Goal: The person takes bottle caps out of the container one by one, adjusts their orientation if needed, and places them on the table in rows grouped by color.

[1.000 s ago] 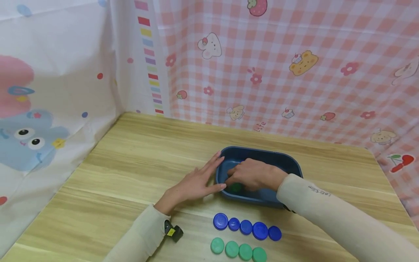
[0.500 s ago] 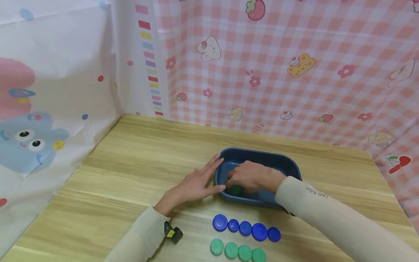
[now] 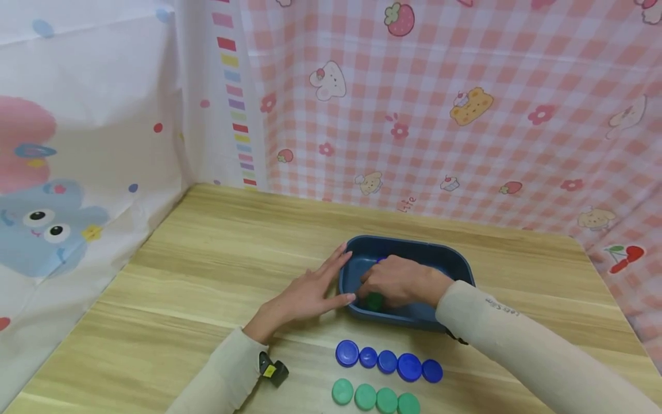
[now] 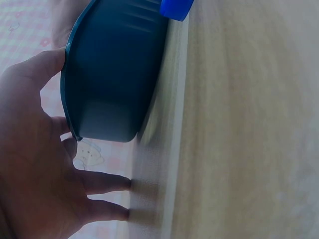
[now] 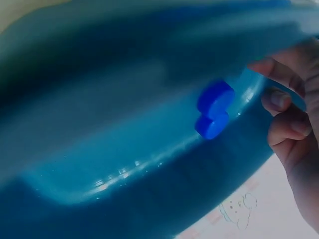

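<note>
My left hand (image 3: 310, 293) rests at the left end of a dark blue plastic tub (image 3: 408, 242), fingers spread and fairly straight. Its fingertips meet the rim in the head view. The left wrist view shows the same hand (image 4: 45, 144) beside the tub's outer wall (image 4: 114, 74). Inside the tub is my right hand (image 3: 400, 279), knuckles up and fingers bent. A green bottle cap (image 3: 374, 301) shows just under its finger side; I cannot tell whether it is pinched. Two blue caps (image 5: 214, 102) lie near the right hand (image 5: 299, 109) in the right wrist view.
In front of the tub, several blue caps (image 3: 387, 361) form a row on the wooden table (image 3: 207, 259). Nearer still is a row of green caps (image 3: 365, 397). A pink checked cloth (image 3: 414, 115) hangs behind, and a white printed cloth (image 3: 103, 69) hangs at the left.
A sliver of blue cap now shows behind the right hand in the tub. The head view has tilted up slightly; the left hand holds its place on the tub.
</note>
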`<state>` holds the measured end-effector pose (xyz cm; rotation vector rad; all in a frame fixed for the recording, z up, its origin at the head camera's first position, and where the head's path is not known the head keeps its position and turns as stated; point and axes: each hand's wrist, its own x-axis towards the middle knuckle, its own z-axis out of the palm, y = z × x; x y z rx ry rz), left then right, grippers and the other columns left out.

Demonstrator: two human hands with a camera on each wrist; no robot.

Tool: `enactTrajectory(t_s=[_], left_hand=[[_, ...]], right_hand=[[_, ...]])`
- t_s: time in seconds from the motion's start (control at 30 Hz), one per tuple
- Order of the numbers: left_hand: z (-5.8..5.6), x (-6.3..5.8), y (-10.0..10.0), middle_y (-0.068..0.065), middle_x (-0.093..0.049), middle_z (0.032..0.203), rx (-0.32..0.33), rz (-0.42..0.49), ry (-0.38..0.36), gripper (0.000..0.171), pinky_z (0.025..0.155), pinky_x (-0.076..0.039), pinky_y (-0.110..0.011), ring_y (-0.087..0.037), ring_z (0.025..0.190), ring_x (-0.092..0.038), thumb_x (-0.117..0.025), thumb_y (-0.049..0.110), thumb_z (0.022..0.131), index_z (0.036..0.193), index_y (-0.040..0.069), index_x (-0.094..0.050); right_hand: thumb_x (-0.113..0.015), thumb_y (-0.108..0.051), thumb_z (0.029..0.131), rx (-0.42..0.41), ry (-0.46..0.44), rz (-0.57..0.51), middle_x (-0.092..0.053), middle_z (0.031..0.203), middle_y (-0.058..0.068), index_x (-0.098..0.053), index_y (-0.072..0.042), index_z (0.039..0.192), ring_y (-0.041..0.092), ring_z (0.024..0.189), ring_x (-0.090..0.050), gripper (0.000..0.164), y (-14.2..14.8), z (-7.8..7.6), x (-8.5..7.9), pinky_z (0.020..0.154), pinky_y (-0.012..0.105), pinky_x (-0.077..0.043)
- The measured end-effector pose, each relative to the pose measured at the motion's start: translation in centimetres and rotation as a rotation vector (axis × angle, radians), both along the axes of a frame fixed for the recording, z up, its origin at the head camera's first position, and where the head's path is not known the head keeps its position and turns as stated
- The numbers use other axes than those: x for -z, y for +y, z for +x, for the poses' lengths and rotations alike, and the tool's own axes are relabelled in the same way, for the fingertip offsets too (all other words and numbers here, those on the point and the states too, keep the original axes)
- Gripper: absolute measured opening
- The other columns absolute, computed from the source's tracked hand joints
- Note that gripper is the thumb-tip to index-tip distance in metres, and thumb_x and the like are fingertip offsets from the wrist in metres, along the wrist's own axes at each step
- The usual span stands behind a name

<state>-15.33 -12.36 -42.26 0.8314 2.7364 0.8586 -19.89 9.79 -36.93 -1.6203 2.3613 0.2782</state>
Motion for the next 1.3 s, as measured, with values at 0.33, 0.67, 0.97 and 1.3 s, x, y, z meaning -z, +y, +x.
enactTrajectory(t_s=[0.33, 0.67, 0.97, 1.3], left_hand=[[0.1, 0.1, 0.0, 0.012, 0.011, 0.159, 0.002, -0.002, -0.009, 0.08, 0.104, -0.019, -0.066, -0.03, 0.138, -0.03, -0.042, 0.062, 0.094, 0.155, 0.03, -0.002], [0.0, 0.5, 0.0, 0.012, 0.01, 0.159, -0.005, 0.014, 0.013, 0.08, 0.103, -0.02, -0.068, -0.03, 0.139, -0.028, -0.04, 0.065, 0.093, 0.155, 0.031, -0.002], [-0.1, 0.5, 0.0, 0.014, 0.012, 0.158, -0.006, 0.006, 0.012, 0.081, 0.104, -0.019, -0.067, -0.03, 0.138, -0.029, -0.041, 0.064, 0.093, 0.155, 0.03, -0.001], [-0.2, 0.4, 0.1, 0.012, 0.012, 0.158, -0.002, 0.004, 0.02, 0.082, 0.103, -0.019, -0.068, -0.032, 0.138, -0.028, -0.042, 0.063, 0.093, 0.155, 0.029, -0.001]], right_hand=[[-0.079, -0.019, 0.079, 0.04, -0.004, -0.068, -0.065, 0.1, -0.008, -0.07, -0.029, 0.107, 0.01, 0.08, -0.062, 0.031, 1.1, 0.4, -2.1, 0.069, 0.03, -0.053], [-0.081, -0.026, 0.077, 0.082, 0.055, -0.07, -0.065, 0.121, 0.005, -0.07, -0.027, 0.107, 0.024, 0.103, -0.064, 0.032, 3.1, 1.9, -4.6, 0.077, 0.037, -0.054], [-0.081, -0.026, 0.076, 0.1, 0.059, -0.152, -0.066, 0.108, -0.004, -0.069, -0.027, 0.102, 0.013, 0.084, -0.062, 0.029, 4.9, 3.3, -5.7, 0.061, 0.025, -0.05], [-0.079, -0.03, 0.077, 0.153, 0.053, -0.165, -0.062, 0.099, -0.009, -0.066, -0.025, 0.106, 0.01, 0.079, -0.058, 0.031, 6.8, 5.5, -6.2, 0.06, 0.029, -0.049]])
